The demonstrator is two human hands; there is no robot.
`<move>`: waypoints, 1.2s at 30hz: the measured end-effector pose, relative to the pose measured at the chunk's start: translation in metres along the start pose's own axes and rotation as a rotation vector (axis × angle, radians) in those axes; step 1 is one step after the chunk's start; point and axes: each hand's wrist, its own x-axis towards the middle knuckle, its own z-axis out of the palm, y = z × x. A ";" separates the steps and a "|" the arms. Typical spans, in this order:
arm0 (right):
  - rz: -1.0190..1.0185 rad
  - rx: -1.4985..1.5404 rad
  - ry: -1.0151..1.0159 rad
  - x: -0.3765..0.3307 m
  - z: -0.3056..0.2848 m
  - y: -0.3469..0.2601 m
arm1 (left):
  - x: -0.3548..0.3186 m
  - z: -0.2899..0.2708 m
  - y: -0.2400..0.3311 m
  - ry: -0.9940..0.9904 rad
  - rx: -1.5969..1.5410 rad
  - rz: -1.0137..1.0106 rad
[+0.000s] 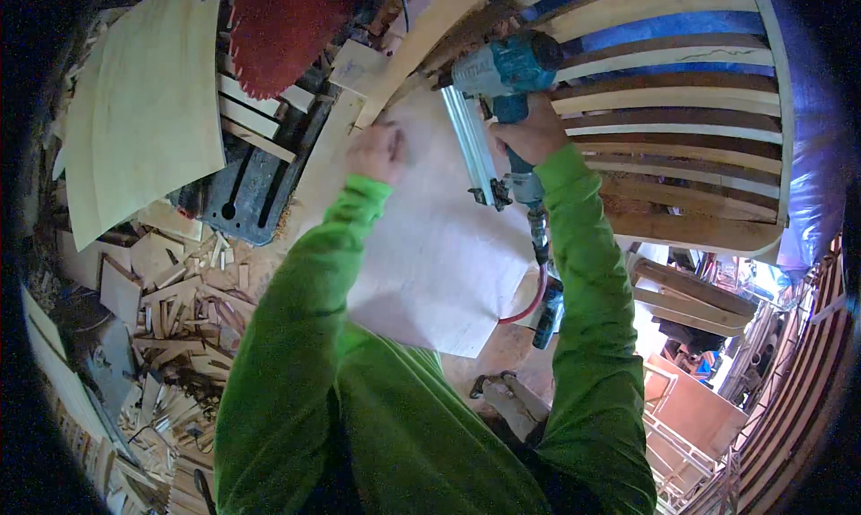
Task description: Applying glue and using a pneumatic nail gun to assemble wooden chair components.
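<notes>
My right hand [535, 131] is wrapped around the grip of a teal nail gun [502, 66], whose long silver magazine slants down over a pale plywood sheet [430, 273]. From the bottom of the nail gun a red air hose [531, 304] curves away. My left hand [378, 153] is closed, its fingers curled and slightly blurred, just below the near end of a long wooden strip [426, 44]. Whatever it may hold is hidden. On the right, a slatted wooden frame [682, 98] lies close beside the nail gun.
A large red toothed saw blade [282, 30] stands at the upper left, above a dark slotted metal plate [256, 178]. Thin plywood [143, 111] leans at the far left. Wood offcuts [179, 309] are heaped below it. A dark cylindrical tool [548, 313] lies near my right forearm.
</notes>
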 end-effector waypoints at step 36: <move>-0.138 -0.036 -0.077 0.006 0.046 -0.014 | 0.043 0.025 -0.040 -0.122 0.110 -0.086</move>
